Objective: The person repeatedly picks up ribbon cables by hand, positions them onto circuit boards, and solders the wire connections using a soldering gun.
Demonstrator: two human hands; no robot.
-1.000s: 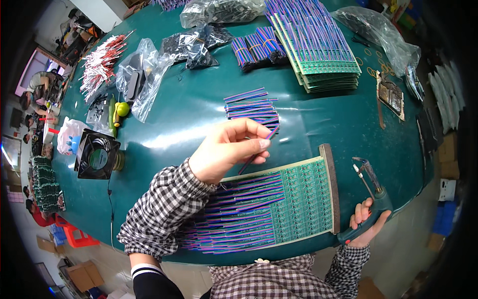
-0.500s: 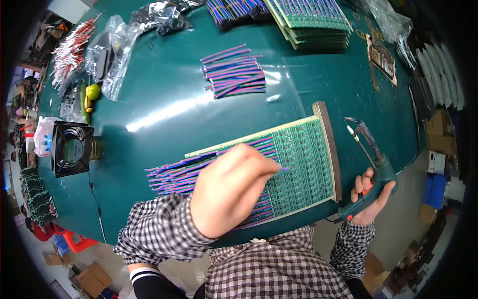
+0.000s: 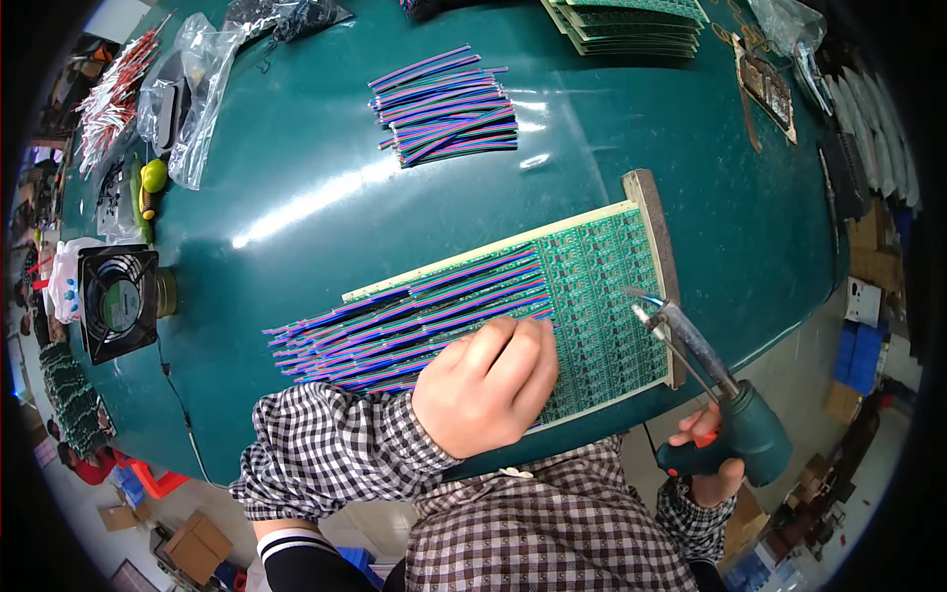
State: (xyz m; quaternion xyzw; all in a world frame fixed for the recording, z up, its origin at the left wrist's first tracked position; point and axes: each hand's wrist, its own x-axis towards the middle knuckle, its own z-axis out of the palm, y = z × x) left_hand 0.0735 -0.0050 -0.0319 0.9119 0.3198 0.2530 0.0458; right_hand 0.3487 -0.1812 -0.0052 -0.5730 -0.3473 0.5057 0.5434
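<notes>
Left hand [image 3: 490, 383]: fingers drawn together and turned down at the lower middle of the circuit board panel [image 3: 597, 296]; a wire [image 3: 546, 317] appears pinched there, though the fingers mostly hide it. Half a second ago this hand was blurred; it now shows sharply, in much the same place.

Right hand [image 3: 721, 483]: wrapped around the handle of a dark green soldering gun [image 3: 758, 434] with a red trigger. The gun's tip, earlier to the right of the brown bar [image 3: 656, 266], now overlaps the right end of the panel in view.

Panel: green, pale-edged, flat before the person, its right end against the bar. Attached wires [image 3: 444, 306], blue, pink and black, cover its left part and overhang leftward.

Surface [image 3: 296, 217]: dark green, glossy. Beyond the panel, a loose pile of cut wires [image 3: 449, 109]; at far right, a stack of boards [image 3: 631, 30] and rubber bands [image 3: 730, 30]. At left, a black fan [image 3: 116, 304], a yellow-green fruit [image 3: 154, 177], a clear plastic bag [image 3: 202, 99], red-and-white wires [image 3: 113, 99].

Room: red stool [image 3: 163, 479] and cardboard box [image 3: 197, 546], lower left.
</notes>
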